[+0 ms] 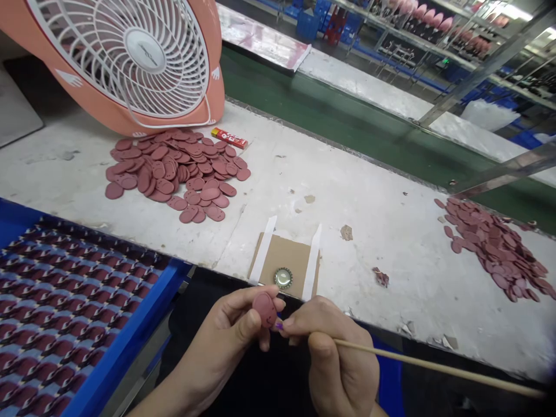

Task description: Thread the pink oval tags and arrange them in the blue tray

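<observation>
My left hand (237, 327) pinches a small dark-red oval piece (264, 308) between thumb and fingers, just below the table's front edge. My right hand (334, 353) grips a thin wooden stick (434, 366) whose purple tip touches the piece's lower right edge; the stick runs off to the lower right. Just above the hands, a metal bottle cap (283, 278) sits on a cardboard square (284, 258) taped to the table with two white strips.
A heap of the same red oval pieces (174, 174) lies at the left by a pink fan (130, 58) and a red lighter (229, 138). Another heap (495, 246) lies at the right. A blue tray (130, 341) filled with rows of pieces is at the lower left. A green conveyor belt (347, 121) runs behind.
</observation>
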The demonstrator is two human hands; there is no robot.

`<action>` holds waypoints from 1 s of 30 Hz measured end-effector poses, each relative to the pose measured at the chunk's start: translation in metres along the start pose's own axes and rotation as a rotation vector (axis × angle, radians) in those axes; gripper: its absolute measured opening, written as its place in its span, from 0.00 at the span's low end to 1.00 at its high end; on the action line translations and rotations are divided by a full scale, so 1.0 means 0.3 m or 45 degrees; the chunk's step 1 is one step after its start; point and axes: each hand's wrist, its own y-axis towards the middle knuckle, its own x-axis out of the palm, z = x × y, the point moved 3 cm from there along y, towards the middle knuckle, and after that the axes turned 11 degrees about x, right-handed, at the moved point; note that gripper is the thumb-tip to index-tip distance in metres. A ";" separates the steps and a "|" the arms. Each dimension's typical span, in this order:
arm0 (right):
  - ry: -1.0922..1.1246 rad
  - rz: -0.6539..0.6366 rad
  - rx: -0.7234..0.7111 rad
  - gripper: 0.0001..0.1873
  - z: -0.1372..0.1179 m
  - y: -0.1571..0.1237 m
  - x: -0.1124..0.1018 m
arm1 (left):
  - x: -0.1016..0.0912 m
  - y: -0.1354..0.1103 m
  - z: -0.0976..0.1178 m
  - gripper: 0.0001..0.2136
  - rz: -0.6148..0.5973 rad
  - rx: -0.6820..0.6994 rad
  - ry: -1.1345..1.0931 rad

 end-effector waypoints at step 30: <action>0.014 0.135 0.056 0.14 0.032 -0.017 -0.017 | 0.000 -0.002 0.011 0.13 0.130 0.015 0.141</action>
